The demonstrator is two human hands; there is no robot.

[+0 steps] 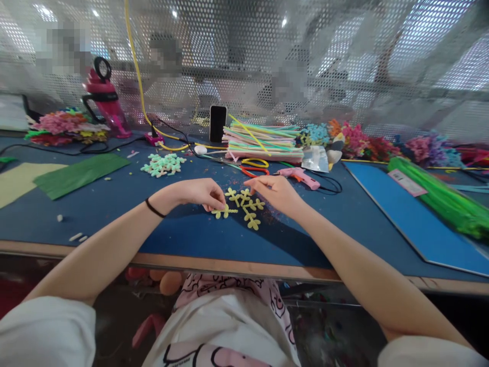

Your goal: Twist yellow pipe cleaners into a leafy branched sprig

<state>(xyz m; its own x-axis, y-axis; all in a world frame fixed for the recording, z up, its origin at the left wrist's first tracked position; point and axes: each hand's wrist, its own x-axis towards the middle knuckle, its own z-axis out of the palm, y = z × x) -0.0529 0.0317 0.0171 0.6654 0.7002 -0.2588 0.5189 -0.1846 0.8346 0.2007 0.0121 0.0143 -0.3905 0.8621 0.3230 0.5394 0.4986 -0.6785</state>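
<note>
My left hand (204,193) pinches a small yellow fuzzy pipe-cleaner sprig (225,211) between thumb and fingertips, just above the blue table mat. Several similar yellow pipe-cleaner sprigs (250,205), with rounded petal-like loops, lie in a loose group beside it. My right hand (273,191) reaches over the upper right of that group. Its index finger is stretched out to the left, close to the topmost sprig; whether it touches is unclear. Nothing shows in the right hand's fingers, though its underside is hidden.
Behind my hands lie mint-coloured pieces (163,164), a stack of pipe cleaners (263,141), red-handled scissors (254,171) and a pink glue gun (300,177) with a black cord. A phone (218,124) stands upright. At right are a blue board (412,214) and a green bundle (439,199).
</note>
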